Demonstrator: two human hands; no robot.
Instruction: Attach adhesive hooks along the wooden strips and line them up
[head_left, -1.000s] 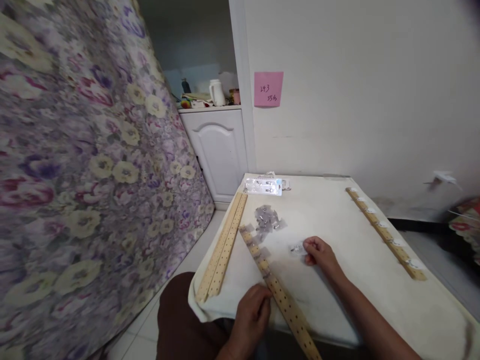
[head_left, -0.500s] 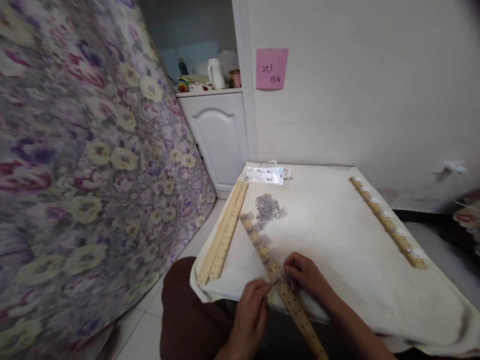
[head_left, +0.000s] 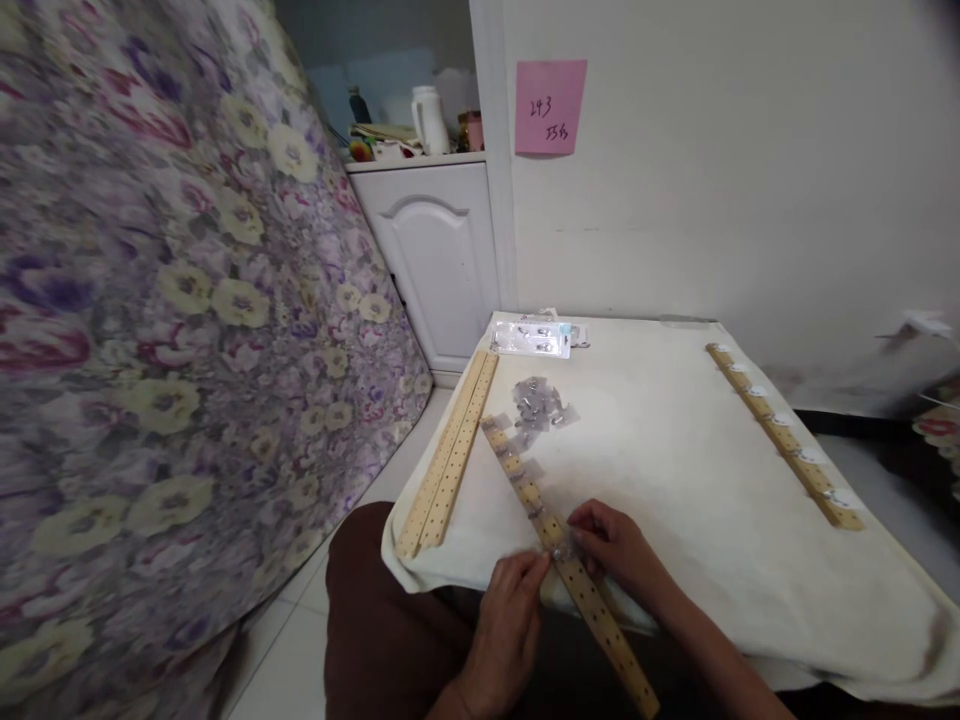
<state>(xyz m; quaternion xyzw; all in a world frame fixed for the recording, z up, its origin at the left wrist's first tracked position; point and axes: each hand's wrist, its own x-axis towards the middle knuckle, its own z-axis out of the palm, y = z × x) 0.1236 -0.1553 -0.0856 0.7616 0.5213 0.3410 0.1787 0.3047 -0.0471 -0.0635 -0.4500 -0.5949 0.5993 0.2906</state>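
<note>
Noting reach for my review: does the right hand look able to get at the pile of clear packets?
Probably yes: the right hand is at the perforated strip, and the pile of clear packets lies in the open, farther across the cloth, with nothing tall standing between.

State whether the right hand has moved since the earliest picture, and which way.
Yes: judged against the pile of small packets, the right hand has moved left and toward the wearer, now at the holed strip.
</note>
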